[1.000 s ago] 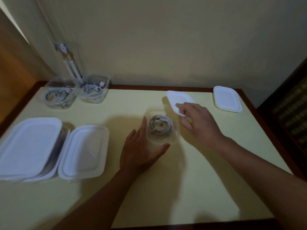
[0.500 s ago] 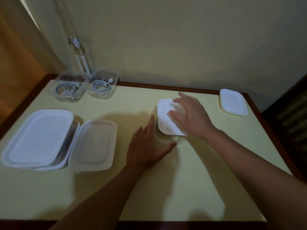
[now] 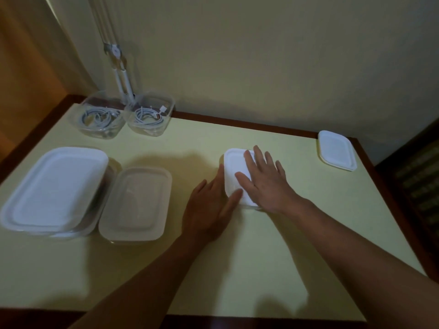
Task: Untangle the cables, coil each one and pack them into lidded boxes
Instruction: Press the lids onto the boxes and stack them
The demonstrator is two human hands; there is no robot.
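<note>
At table [image 3: 237, 269] centre, right hand [image 3: 263, 181] presses white lid [image 3: 234, 167] with flat fingers; left hand [image 3: 209, 207] braces alongside, fingers straight (uneven pressure could leave one corner unseated).

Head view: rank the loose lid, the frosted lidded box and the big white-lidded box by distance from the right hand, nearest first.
1. The loose lid, far right corner, nearest the right hand.
2. The frosted lidded box, left of centre, past the left hand.
3. The big white-lidded box, far left edge.
</note>
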